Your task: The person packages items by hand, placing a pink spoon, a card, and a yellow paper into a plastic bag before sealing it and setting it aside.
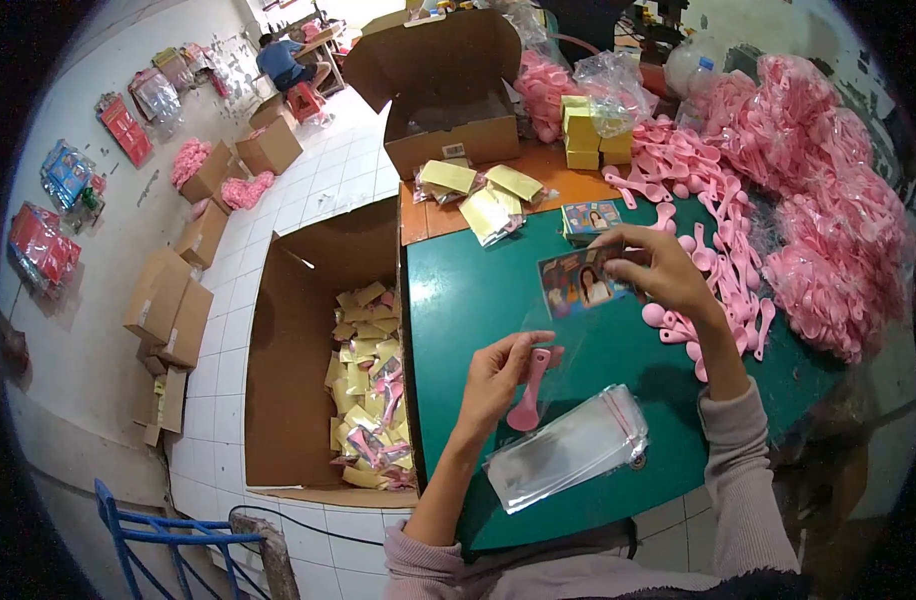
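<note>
Left hand (503, 370) is closed around a pink spoon (530, 390), thumb and fingers pinching it near its upper end so the spoon hangs with its broad end toward the near edge of the counter (458, 300). The spoon appears to sit inside a clear bag (560, 335) that runs up and to the right from this hand. Right hand (658, 268) is held a little farther and to the right, fingertips clamped on the top edge of a printed card (580, 285) that shows a portrait picture; the card sits at the far end of the clear bag. I cannot tell whether the card is already inside the bag. Both hands are raised over the green counter, close together but not touching.

Just nearer than the left hand lies a stack of clear bags (568, 452), flat on the counter. A small stack of cards (590, 218) rests beyond the right hand. To the right, a large heap of pink spoons (778, 200) covers the counter, many of them in plastic. At the far side are yellow blocks (586, 135), yellow packets (488, 195) and an open cardboard box (448, 90). On the floor to the left stands a big carton (298, 350) partly filled with finished packets. Far off, another person (278, 60) sits among more boxes.
</note>
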A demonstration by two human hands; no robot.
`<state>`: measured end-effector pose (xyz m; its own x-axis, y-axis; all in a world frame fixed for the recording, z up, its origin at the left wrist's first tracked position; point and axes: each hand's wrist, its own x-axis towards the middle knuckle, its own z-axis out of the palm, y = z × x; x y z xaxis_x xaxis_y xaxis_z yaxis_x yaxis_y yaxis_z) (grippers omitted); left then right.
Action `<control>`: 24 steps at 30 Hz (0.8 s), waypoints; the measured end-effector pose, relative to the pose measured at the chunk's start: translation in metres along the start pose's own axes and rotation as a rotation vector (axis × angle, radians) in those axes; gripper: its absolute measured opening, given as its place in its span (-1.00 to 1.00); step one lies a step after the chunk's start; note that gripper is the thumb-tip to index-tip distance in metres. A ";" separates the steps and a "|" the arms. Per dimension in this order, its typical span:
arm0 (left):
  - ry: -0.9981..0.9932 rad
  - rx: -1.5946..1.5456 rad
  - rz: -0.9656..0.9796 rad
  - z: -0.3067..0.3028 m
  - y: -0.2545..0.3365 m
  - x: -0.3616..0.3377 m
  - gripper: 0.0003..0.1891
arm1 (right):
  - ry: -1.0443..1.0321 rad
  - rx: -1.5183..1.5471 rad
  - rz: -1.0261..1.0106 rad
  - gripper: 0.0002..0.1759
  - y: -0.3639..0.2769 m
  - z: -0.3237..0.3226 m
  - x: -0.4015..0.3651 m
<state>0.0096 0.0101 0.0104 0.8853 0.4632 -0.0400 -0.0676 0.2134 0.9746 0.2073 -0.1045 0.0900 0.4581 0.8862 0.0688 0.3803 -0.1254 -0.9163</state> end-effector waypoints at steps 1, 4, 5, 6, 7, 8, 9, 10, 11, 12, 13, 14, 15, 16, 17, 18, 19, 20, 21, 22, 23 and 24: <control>-0.002 0.019 -0.001 0.000 -0.001 0.001 -0.63 | 0.005 0.003 0.004 -0.76 -0.001 0.004 -0.006; -0.039 0.053 0.002 0.001 0.002 0.000 -0.64 | -0.011 -0.227 -0.333 -0.78 -0.003 0.006 -0.018; -0.065 0.065 0.008 0.001 0.005 0.000 -0.65 | -0.015 -0.314 -0.386 -0.78 -0.005 0.006 -0.020; -0.064 0.066 0.014 0.002 0.008 0.000 -0.65 | -0.020 -0.400 -0.440 -0.77 -0.007 0.006 -0.022; -0.086 0.107 -0.017 0.002 0.012 -0.001 -0.64 | -0.022 -0.433 -0.430 -0.77 -0.011 0.006 -0.024; -0.108 0.149 -0.048 0.002 0.016 -0.001 -0.64 | -0.022 -0.433 -0.435 -0.77 -0.011 0.005 -0.024; -0.106 0.151 -0.046 0.000 0.018 0.000 -0.64 | -0.065 -0.469 -0.429 -0.78 -0.010 0.004 -0.025; -0.140 0.296 -0.080 -0.003 0.021 0.004 -0.64 | -0.107 -0.505 -0.421 -0.79 -0.010 0.003 -0.025; -0.175 0.440 -0.115 -0.005 0.025 0.008 -0.64 | -0.105 -0.504 -0.423 -0.79 -0.010 0.003 -0.025; -0.176 0.441 -0.116 -0.005 0.029 0.012 -0.64 | -0.147 -0.416 -0.375 -0.78 -0.009 0.004 -0.025; -0.231 0.537 -0.066 -0.003 0.034 0.015 -0.65 | -0.191 -0.329 -0.325 -0.75 -0.009 0.004 -0.025; -0.286 0.633 -0.015 -0.002 0.037 0.019 -0.65 | -0.191 -0.330 -0.324 -0.75 -0.008 0.006 -0.024; -0.321 0.581 -0.021 0.001 0.038 0.022 -0.66 | -0.260 -0.250 -0.186 -0.74 -0.008 0.007 -0.024; -0.323 0.581 -0.021 0.003 0.034 0.024 -0.66 | -0.324 -0.169 -0.048 -0.71 -0.006 0.009 -0.023; -0.320 0.595 0.003 0.004 0.027 0.028 -0.65 | -0.358 -0.146 -0.049 -0.69 0.004 0.013 -0.020; -0.318 0.608 0.027 0.006 0.021 0.032 -0.64 | -0.355 -0.147 -0.047 -0.69 0.017 0.017 -0.018; -0.320 0.607 0.027 0.010 0.016 0.031 -0.64 | -0.374 -0.165 -0.177 -0.71 0.030 0.021 -0.017; -0.243 0.651 0.064 0.013 0.009 0.027 -0.59 | -0.395 -0.181 -0.306 -0.72 0.043 0.025 -0.017; -0.166 0.695 0.102 0.015 0.006 0.024 -0.54 | -0.385 -0.154 -0.323 -0.76 0.048 0.030 -0.019; -0.165 0.694 0.100 0.013 0.007 0.023 -0.54 | -0.386 -0.153 -0.322 -0.76 0.050 0.030 -0.021; -0.209 0.703 -0.015 0.009 0.011 0.020 -0.50 | -0.427 -0.018 -0.097 -0.79 0.049 0.030 -0.024; -0.254 0.710 -0.128 0.004 0.015 0.017 -0.45 | -0.462 0.115 0.127 -0.83 0.047 0.029 -0.026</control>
<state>0.0256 0.0180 0.0251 0.9508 0.2417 -0.1937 0.2782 -0.3916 0.8771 0.1898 -0.1205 0.0332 0.0814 0.9754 -0.2047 0.2411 -0.2186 -0.9456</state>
